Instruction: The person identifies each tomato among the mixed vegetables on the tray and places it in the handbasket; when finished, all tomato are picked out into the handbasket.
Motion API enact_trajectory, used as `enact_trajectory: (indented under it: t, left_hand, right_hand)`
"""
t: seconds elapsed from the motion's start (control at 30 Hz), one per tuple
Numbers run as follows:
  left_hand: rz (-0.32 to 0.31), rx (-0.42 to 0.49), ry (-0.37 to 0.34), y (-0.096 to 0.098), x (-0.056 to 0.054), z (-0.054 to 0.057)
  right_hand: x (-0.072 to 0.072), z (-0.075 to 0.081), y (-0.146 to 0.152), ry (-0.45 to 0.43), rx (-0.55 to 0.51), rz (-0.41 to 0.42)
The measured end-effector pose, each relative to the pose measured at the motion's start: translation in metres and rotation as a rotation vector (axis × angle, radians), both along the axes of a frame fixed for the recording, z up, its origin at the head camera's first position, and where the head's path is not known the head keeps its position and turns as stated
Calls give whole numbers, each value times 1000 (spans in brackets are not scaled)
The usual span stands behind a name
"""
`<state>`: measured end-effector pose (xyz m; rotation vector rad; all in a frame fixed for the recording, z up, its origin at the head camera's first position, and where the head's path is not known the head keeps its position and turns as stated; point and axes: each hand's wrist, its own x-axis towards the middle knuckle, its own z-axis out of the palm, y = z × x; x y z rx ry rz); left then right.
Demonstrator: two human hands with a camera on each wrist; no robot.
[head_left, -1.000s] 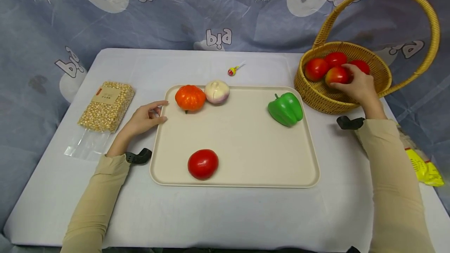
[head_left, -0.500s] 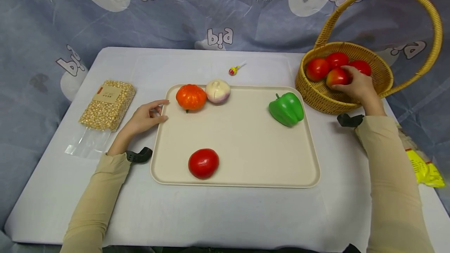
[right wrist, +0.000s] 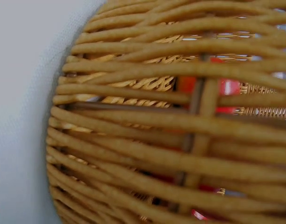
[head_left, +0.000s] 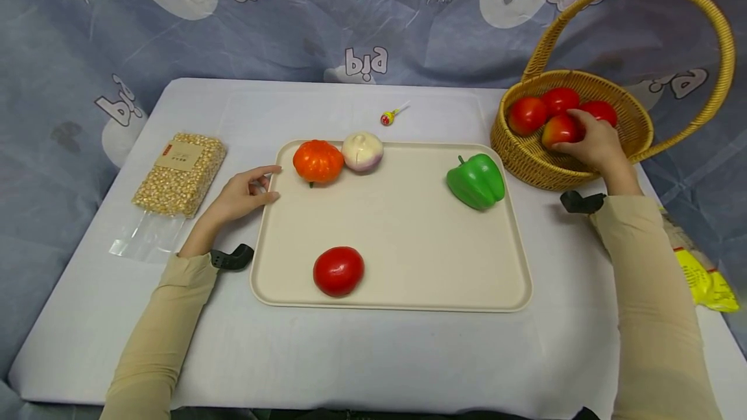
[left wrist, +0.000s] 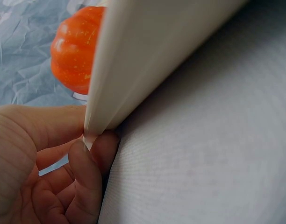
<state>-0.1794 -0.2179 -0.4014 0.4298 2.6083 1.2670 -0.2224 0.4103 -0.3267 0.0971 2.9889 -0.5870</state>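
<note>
My left hand (head_left: 239, 197) pinches the left rim of the beige tray (head_left: 420, 245); in the left wrist view the thumb and curled fingers (left wrist: 84, 163) close on its edge. An orange pumpkin (head_left: 318, 162), a purple-white onion (head_left: 362, 151), a green bell pepper (head_left: 476, 181) and a red tomato (head_left: 338, 271) lie on the tray. Over at the right, my right hand (head_left: 595, 141) grips a red apple with yellowish patches (head_left: 559, 131) inside the wicker basket (head_left: 528, 164). Several other red round fruits (head_left: 528, 115) are beside it. The right wrist view shows basket weave, hiding the hand.
A bag of corn kernels (head_left: 181, 174) lies left of the tray. Behind the tray is a lollipop (head_left: 388, 118). A yellow packet (head_left: 703, 280) sits by the right sleeve at the table edge. The basket's tall handle (head_left: 720, 37) arches up at the right.
</note>
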Motion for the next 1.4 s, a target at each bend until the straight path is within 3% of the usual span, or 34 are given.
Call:
enact_trajectory:
  t: [0.3,0.7,0.93,1.17,1.4]
  left_hand:
    - [-1,-7,3,-1,0,-1]
    - [-1,-32,-2,-1,-1,0]
    - [4,-35,-3,-1,0,0]
    - [-2,-57,0,1,1,2]
    - [6,-63,-6,4,2,6]
  right_hand:
    - [12,5,-7,103,-7,0]
    - [34,7,-28,430,-113,-54]
    - [47,12,-45,553,-141,-120]
    - [59,16,-64,698,-235,-43]
    - [69,18,-85,783,-240,60]
